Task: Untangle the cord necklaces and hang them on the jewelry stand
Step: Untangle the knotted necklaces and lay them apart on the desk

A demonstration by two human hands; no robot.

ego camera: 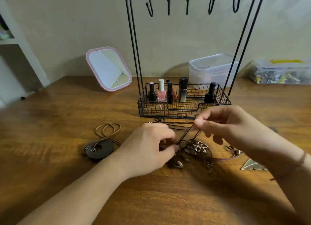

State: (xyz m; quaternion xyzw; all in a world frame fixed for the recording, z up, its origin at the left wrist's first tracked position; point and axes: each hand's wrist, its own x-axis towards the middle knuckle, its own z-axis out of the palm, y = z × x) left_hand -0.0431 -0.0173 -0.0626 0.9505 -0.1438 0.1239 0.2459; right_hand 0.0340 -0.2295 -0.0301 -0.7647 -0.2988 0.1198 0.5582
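We see the tangle of cord necklaces (190,145) on the wooden table (58,115), just in front of the jewelry stand (183,105): thin dark brown cords knotted together, with a silver flower pendant (199,146), small rings and a shell among them. Our left hand (151,145) pinches the cords low at the knot; our right hand (223,123) pinches strands between thumb and forefinger, lifting them taut. Left of the stand's basket lies a lighter cord with a dark round disc pendant (99,149), apart from the tangle

text: none legible | pink polish bottle (161,95): label blurred | mirror (109,69): small logo unreadable
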